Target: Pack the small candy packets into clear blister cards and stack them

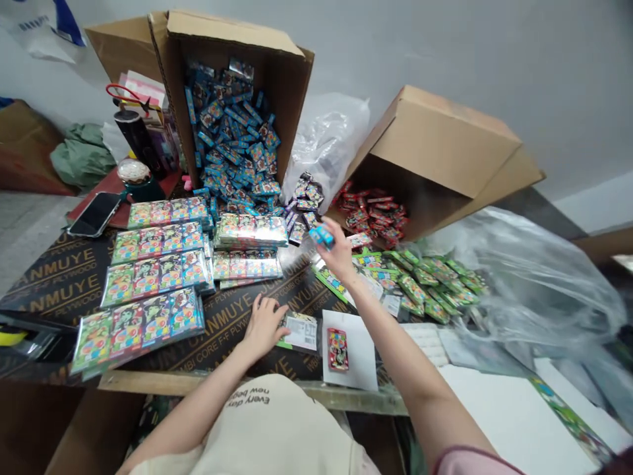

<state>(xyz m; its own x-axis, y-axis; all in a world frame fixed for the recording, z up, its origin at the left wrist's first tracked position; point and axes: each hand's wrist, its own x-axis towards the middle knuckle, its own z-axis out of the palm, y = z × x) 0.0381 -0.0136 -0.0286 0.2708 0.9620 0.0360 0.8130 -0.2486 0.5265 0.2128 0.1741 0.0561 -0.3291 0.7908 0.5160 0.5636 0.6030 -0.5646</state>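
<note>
My right hand [337, 251] is raised over the middle of the table, pinching a small blue foil packet [321, 236] between its fingers. My left hand [264, 326] lies flat on the dark plywood tabletop [64, 284], fingers apart, beside a green-edged packet [299, 332] with a white barcode label. Nearby, a red packet [338, 349] rests on a white sheet [351, 349]. Neat rows of shiny green-and-multicoloured packs [148, 277] cover the left of the table. Loose green packets [420, 284] lie to the right.
Two tipped cardboard boxes hold loose packets: blue in one [232, 132], red in the other [370, 211]. A phone [95, 214] and a black tumbler [136, 142] stand at the back left. Clear plastic bags [524, 277] bulge at the right.
</note>
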